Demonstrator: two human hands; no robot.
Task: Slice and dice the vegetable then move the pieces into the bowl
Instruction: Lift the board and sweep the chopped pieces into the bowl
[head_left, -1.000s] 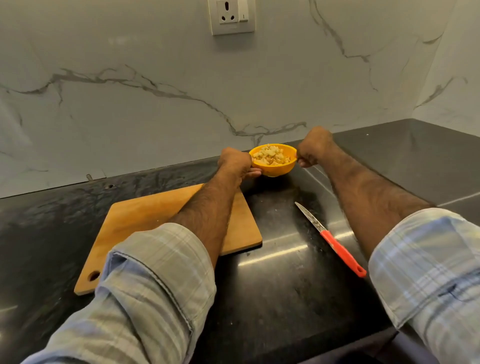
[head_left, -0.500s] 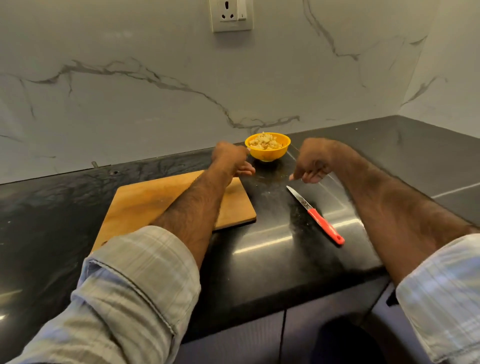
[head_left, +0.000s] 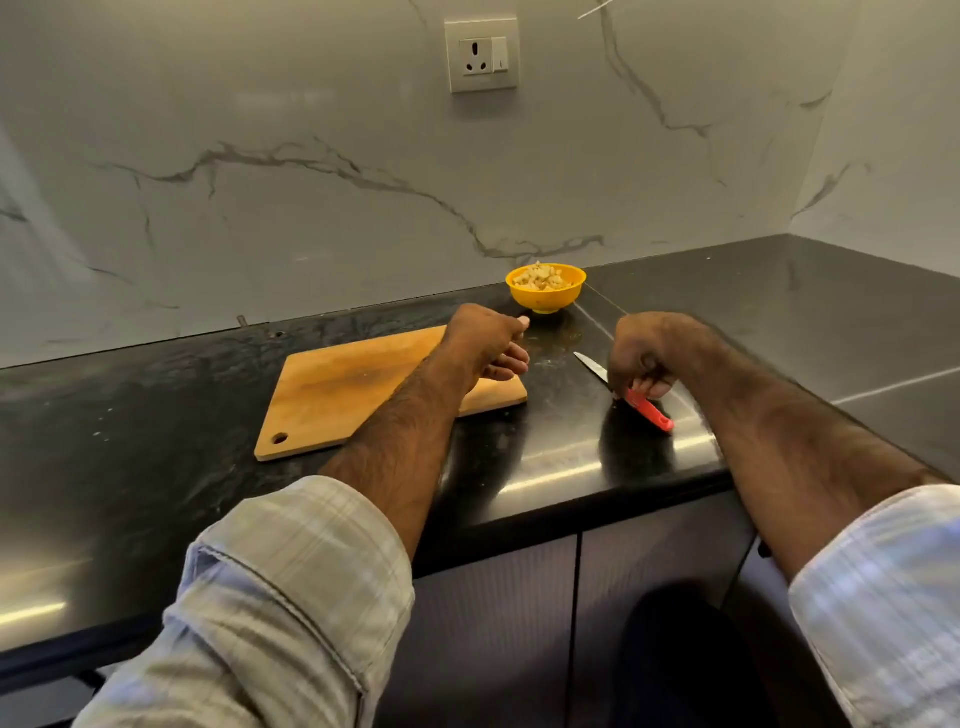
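Observation:
The yellow bowl (head_left: 545, 297) stands at the back of the black counter by the wall, heaped with pale diced vegetable pieces (head_left: 542, 277). My left hand (head_left: 485, 345) hovers over the right end of the bare wooden cutting board (head_left: 358, 387), fingers loosely curled and holding nothing. My right hand (head_left: 641, 353) hangs above the red-handled knife (head_left: 649, 410), which lies flat on the counter. Its curled fingertips sit just over the front of the handle, and the blade tip pokes out to the hand's left. Both hands are well short of the bowl.
The black counter (head_left: 571, 462) has its front edge near my forearms, with dark cabinet doors (head_left: 498, 623) below. A marble wall with a socket (head_left: 483, 54) backs the counter. The counter turns a corner at the right.
Both hands let go of the bowl and drew back toward me. The right hand has come over the knife and the left over the board. The bowl stays by the wall.

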